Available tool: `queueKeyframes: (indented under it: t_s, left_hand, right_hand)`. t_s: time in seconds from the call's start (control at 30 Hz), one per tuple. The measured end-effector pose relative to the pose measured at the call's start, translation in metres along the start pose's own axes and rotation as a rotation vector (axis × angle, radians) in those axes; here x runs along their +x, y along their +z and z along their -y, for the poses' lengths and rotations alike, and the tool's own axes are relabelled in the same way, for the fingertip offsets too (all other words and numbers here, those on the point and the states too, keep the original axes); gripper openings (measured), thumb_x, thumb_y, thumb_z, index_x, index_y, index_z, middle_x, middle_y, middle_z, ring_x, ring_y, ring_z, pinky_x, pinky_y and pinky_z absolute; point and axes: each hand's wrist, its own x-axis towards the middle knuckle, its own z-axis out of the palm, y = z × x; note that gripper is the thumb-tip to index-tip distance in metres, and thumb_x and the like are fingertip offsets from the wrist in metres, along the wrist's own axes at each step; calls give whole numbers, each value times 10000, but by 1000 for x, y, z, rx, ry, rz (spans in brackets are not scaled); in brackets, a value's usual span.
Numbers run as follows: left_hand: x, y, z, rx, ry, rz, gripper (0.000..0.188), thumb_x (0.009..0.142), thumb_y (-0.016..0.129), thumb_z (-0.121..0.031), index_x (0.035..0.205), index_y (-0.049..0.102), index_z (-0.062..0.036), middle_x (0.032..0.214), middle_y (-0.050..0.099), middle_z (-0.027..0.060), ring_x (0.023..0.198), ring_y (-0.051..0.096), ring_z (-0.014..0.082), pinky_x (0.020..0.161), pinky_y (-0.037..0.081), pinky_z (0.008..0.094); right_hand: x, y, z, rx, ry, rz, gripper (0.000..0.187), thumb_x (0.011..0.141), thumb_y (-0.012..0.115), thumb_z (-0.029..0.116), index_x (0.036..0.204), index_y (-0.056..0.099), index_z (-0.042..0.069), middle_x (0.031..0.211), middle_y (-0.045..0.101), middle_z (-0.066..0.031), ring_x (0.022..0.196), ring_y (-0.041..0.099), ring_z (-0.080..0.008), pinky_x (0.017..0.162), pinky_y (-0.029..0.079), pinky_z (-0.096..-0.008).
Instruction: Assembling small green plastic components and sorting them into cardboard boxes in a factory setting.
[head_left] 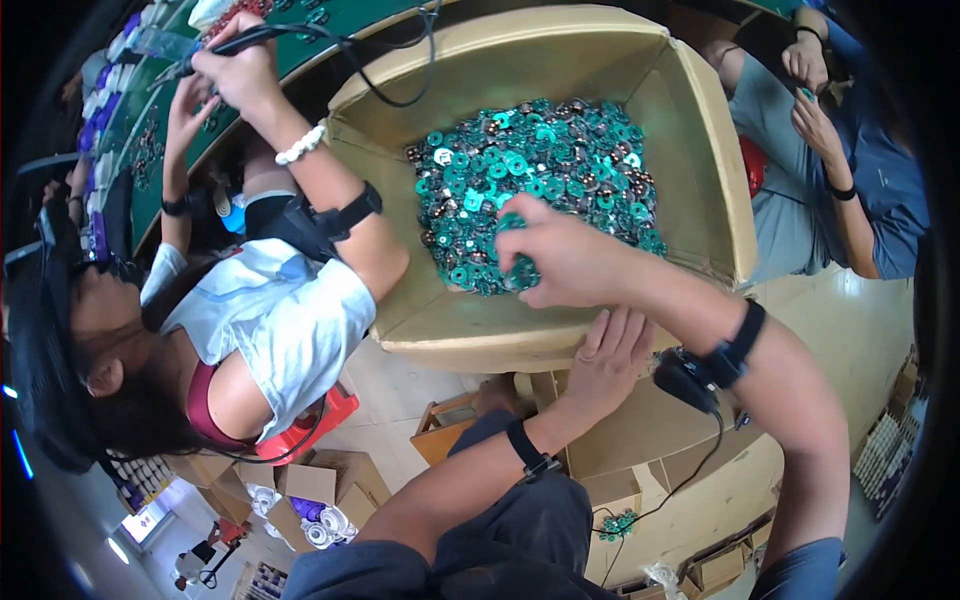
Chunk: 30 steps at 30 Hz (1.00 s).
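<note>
A large cardboard box (690, 150) holds a heap of small round green parts (480, 180), mixed with dark and coppery ones. Above the near part of the heap, my right hand (565, 255) is closed around a few green ring-shaped parts (519, 272), with thumb and fingers curled over them. My left hand (612, 365) holds nothing; its fingers lie stretched out against the near rim of the box. Black straps sit on both my forearms, and the right one carries a small dark device (690, 378) with a cable.
At left, a co-worker (270, 310) in a white top holds a black-handled tool over a green worktable (350, 15). Another person (850, 150) sits at right. Below are cardboard cartons (630, 440), a red stool (325, 425) and an opened carton (310, 485) with white and purple items.
</note>
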Motion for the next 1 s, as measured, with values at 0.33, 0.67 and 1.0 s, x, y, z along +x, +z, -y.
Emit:
queueKeyframes:
  t_s: [0.33, 0.67, 1.0]
  left_hand:
    - [-9, 13, -10, -208, 0, 409, 301, 841, 482, -142, 1114, 600, -97, 1112, 611, 56, 1084, 552, 198, 933, 424, 325]
    - [-37, 41, -7, -1479, -552, 295, 244, 929, 433, -177, 1093, 595, -95, 1117, 608, 67, 1080, 548, 232, 957, 413, 362]
    - [-24, 30, -1, -313, 38, 417, 373, 967, 449, -289, 1256, 564, -83, 1267, 586, 73, 1136, 548, 257, 980, 418, 421]
  right_hand:
    - [108, 133, -63, -625, -64, 831, 485, 682, 711, 30, 1160, 651, 89, 1294, 541, -150, 1047, 630, -355, 844, 540, -448]
    - [129, 200, -95, -443, 126, 603, 541, 900, 472, 275, 1431, 428, 182, 1139, 667, -153, 1014, 658, -313, 790, 519, -429]
    - [106, 139, -88, -525, -25, 176, 108, 673, 712, 155, 741, 739, 76, 766, 696, -139, 794, 684, -317, 677, 552, -423]
